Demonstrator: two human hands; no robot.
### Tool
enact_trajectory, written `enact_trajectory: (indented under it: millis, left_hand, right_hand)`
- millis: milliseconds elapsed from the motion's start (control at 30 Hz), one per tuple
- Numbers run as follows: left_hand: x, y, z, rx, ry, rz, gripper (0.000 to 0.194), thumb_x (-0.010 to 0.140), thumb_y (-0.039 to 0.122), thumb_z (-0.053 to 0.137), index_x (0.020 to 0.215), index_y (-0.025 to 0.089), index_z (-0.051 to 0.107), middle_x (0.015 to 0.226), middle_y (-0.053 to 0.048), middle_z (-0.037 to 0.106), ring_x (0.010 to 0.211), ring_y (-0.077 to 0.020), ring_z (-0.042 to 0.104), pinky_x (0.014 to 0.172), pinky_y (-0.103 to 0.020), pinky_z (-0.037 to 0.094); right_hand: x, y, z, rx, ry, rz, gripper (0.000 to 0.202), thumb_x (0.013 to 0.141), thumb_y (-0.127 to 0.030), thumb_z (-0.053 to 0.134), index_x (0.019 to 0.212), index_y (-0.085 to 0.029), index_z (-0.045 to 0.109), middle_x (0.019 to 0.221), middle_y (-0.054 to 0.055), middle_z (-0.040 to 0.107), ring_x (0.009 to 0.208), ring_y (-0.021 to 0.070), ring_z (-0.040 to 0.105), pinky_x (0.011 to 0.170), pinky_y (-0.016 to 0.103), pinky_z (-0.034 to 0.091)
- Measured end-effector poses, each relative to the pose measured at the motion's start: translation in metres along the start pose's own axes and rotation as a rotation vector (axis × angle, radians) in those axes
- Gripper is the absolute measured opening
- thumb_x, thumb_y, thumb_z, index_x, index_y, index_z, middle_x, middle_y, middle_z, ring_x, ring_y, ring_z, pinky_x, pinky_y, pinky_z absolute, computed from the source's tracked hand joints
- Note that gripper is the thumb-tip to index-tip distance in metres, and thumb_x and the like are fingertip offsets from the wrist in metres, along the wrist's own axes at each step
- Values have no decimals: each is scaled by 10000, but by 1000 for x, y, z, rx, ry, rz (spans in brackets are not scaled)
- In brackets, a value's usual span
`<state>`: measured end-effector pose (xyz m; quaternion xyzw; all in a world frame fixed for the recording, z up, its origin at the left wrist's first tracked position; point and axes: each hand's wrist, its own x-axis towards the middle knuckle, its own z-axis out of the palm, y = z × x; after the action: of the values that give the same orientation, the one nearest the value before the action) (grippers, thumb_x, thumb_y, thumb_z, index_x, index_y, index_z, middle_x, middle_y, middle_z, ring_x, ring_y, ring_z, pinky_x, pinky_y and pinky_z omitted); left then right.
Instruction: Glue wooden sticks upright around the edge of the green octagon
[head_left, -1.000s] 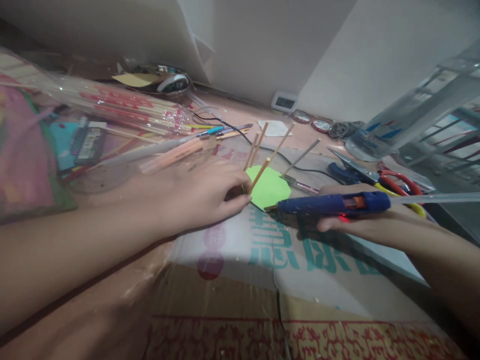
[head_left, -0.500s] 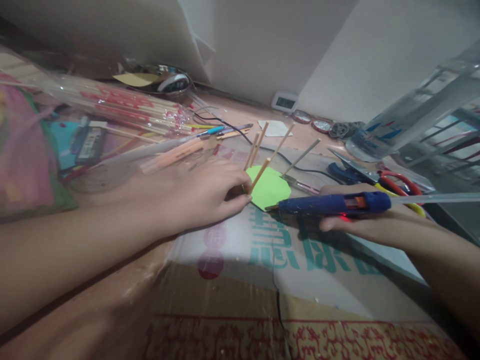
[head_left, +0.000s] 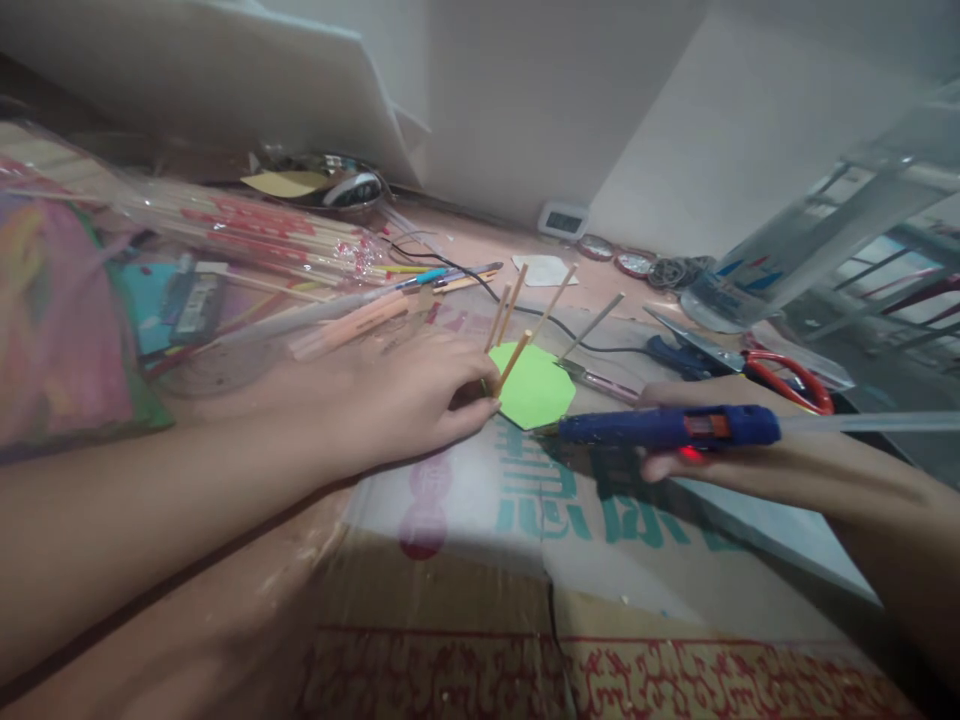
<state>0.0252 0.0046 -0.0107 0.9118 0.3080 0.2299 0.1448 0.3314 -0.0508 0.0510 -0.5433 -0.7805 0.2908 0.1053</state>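
Note:
A bright green many-sided card (head_left: 536,385) lies on the covered table, with several thin wooden sticks (head_left: 514,362) standing up around its rim, some leaning outward. My left hand (head_left: 427,395) is closed at the card's left edge, thumb and fingertips pinching it beside the nearest stick. In my right hand (head_left: 667,440) is a blue glue gun (head_left: 667,428), its red light on and a clear glue stick (head_left: 862,424) poking out of its back. The gun's nozzle is right at the card's near edge; whether it touches cannot be made out.
Scissors with red handles (head_left: 791,380) and a craft knife (head_left: 600,380) lie to the right, before a large clear bottle (head_left: 757,270). Pens and a bag of wooden sticks (head_left: 255,235) are at the back left. A black cable (head_left: 555,322) runs behind the card.
The glue gun's nozzle has shifted slightly toward me, along the card's near edge. My left hand keeps its pinch on the card. The camera view has tilted a little.

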Motion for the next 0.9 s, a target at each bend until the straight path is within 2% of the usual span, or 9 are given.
enact_trajectory:
  millis: [100, 233, 300, 400, 500, 600, 633, 767, 900]
  left_hand:
    - [-1, 1, 0, -12, -6, -3, 151, 923, 271, 558, 866, 185, 669, 883, -45, 702, 841, -204, 610, 761, -334, 421]
    - [-4, 6, 0, -27, 49, -74, 116, 830, 195, 557, 875, 185, 664, 858, -43, 703, 810, -206, 621, 738, -332, 443]
    - [-4, 6, -4, -57, 92, -133, 149, 811, 173, 531, 890, 182, 657, 863, -42, 716, 801, -203, 637, 726, -325, 459]
    - [2, -3, -20, -48, 166, -209, 181, 865, 198, 484, 913, 188, 658, 884, -35, 730, 806, -195, 656, 708, -307, 472]
    - [14, -23, -41, 98, 205, -247, 216, 883, 222, 501, 974, 187, 694, 943, -46, 736, 825, -200, 655, 713, -303, 469]
    - [29, -47, -50, 181, 192, -220, 207, 890, 248, 542, 966, 184, 723, 990, -77, 736, 884, -223, 640, 726, -302, 452]
    - [35, -54, -49, 236, 144, -191, 196, 898, 261, 548, 936, 188, 726, 957, -72, 732, 862, -217, 632, 725, -295, 451]
    - [53, -73, -34, 288, 134, -187, 187, 880, 251, 583, 746, 174, 690, 824, -74, 690, 785, -209, 606, 747, -303, 455]
    - [61, -77, -25, 275, 127, -164, 208, 883, 249, 589, 709, 174, 673, 782, -83, 660, 803, -221, 605, 781, -320, 448]
  right_hand:
    - [-2, 2, -7, 138, 84, -81, 409, 746, -662, 766, 715, -258, 713, 646, 26, 656, 553, 200, 568, 485, 321, 418]
    - [-1, 3, -20, 533, 432, -105, 538, 688, -813, 708, 805, -287, 697, 663, 27, 660, 521, 184, 512, 482, 331, 386]
    - [4, 3, -31, 702, 606, -101, 493, 684, -759, 763, 829, -298, 663, 713, 24, 678, 562, 180, 534, 542, 332, 423]
    - [23, 3, -52, 708, 744, -84, 303, 815, -561, 759, 881, -280, 667, 860, 36, 719, 709, 178, 625, 660, 318, 486]
    - [57, 8, -70, 422, 720, 91, 277, 911, -504, 640, 940, -237, 711, 983, 63, 733, 798, 172, 668, 666, 285, 514]
    - [100, 16, -75, 311, 668, 175, 286, 828, -457, 758, 899, -182, 730, 873, 88, 733, 701, 175, 639, 538, 266, 470]
    - [114, 19, -73, 279, 655, 180, 278, 824, -441, 771, 908, -179, 734, 882, 81, 736, 712, 171, 637, 535, 257, 464]
    - [158, 36, -60, 166, 574, 235, 253, 858, -356, 773, 996, -150, 728, 903, 68, 736, 792, 178, 658, 579, 248, 492]
    - [172, 54, -49, 85, 495, 304, 263, 967, -375, 667, 1092, -144, 679, 1057, 59, 707, 890, 183, 688, 766, 354, 592]
